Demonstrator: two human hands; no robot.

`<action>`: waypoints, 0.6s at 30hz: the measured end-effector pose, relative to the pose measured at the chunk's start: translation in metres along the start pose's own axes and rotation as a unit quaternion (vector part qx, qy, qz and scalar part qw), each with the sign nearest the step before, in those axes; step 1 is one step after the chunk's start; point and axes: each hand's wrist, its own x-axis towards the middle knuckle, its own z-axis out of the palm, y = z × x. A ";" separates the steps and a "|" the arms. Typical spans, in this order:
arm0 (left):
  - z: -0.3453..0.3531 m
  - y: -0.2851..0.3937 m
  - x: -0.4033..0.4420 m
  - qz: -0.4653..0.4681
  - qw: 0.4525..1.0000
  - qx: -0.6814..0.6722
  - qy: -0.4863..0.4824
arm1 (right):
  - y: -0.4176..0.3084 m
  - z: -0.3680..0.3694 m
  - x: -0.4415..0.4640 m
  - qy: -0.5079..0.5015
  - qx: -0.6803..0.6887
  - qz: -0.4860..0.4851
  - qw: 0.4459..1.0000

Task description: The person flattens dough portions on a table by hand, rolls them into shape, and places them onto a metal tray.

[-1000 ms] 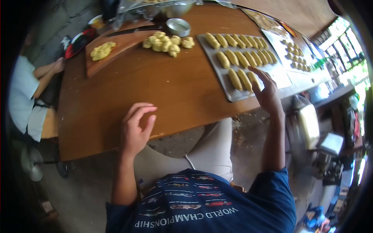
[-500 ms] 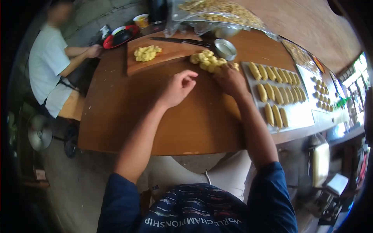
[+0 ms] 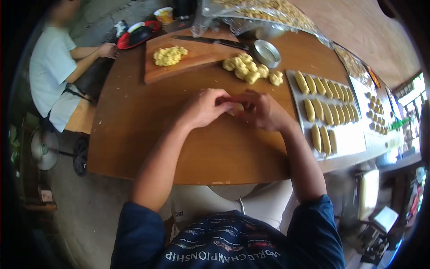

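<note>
Over the middle of the wooden table [image 3: 215,152], my left hand [image 3: 207,107] and my right hand [image 3: 260,111] meet at the fingertips. Between them shows a small pale piece of dough [image 3: 237,107], mostly hidden by the fingers. Both hands have their fingers curled around it. Just beyond them lies a pile of yellow dough lumps [image 3: 244,67], with a smaller clump [image 3: 276,79] at its right. To the right, a metal tray [image 3: 345,136] bears three rows of long dough rolls [image 3: 329,113].
A cutting board [image 3: 156,75] at the back left holds yellow dough [image 3: 169,56] and a long knife [image 3: 210,41]. Near it are a round tin [image 3: 267,54] and a red tray [image 3: 123,43]. Another person [image 3: 53,74] sits at the left. A second tray [image 3: 365,116] stands farther right.
My right hand has gone from above the tray to the dough pile, then back beside my left hand with a piece of dough. The view has swung left.
</note>
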 end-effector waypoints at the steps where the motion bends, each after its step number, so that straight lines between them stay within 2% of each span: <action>1: 0.004 -0.004 0.000 0.001 1.000 -0.029 0.001 | 0.010 -0.001 -0.003 0.000 0.000 0.016 1.000; 3: 0.001 0.007 -0.002 -0.044 0.998 -0.040 -0.023 | 0.017 -0.003 -0.003 -0.008 0.047 0.097 0.994; 5: 0.011 0.001 -0.002 -0.032 0.999 -0.025 -0.017 | 0.013 0.000 -0.002 -0.021 0.049 0.116 0.992; 7: 0.015 -0.004 -0.002 -0.019 1.000 -0.004 -0.006 | 0.012 0.006 0.000 -0.009 -0.008 0.082 0.997; 9: 0.018 -0.005 -0.002 0.049 0.994 0.080 0.048 | 0.015 0.013 0.003 -0.008 -0.021 0.089 0.996; 13: 0.015 -0.004 0.000 0.027 0.997 0.061 0.046 | 0.012 0.006 0.002 -0.017 -0.030 0.110 0.993; 15: 0.012 -0.006 -0.001 0.039 0.998 0.050 0.020 | 0.010 0.003 0.000 -0.012 -0.004 0.095 0.995; 16: 0.007 -0.007 0.000 0.036 0.999 -0.004 -0.021 | 0.007 0.003 -0.005 -0.010 0.021 0.079 0.997; 18: -0.005 0.016 -0.025 0.019 0.998 -0.033 -0.056 | -0.020 0.004 -0.022 -0.015 0.017 0.062 0.998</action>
